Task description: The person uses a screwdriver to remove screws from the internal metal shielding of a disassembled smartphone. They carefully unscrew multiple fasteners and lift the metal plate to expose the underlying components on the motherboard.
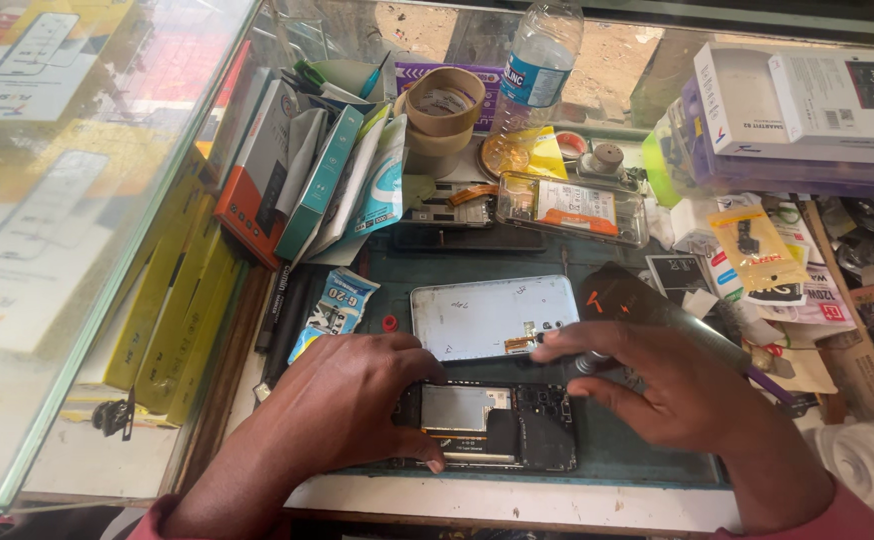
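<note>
Left side: I see one glass pane standing at the left, and yellow boxes lie flat just beside it.
Left hand: my left hand lies on the left end of the open phone. Its fingers are curled and press down on the phone's edge.
Open phone: I count one. It lies flat on the worktop, near the front edge. Its long side runs left to right. Its insides face up, with a shiny metal plate near the left hand.
Back cover: one pale blue back cover lies just behind the open phone, also long side left to right.
Right hand: my right hand is over the right end of the open phone. Its fingers are pressed together, pinching a small tool. The tip is too small for me to see.
Far back: one tape roll, one water bottle, and another opened phone.
Right side: two white boxes are stacked.
</note>
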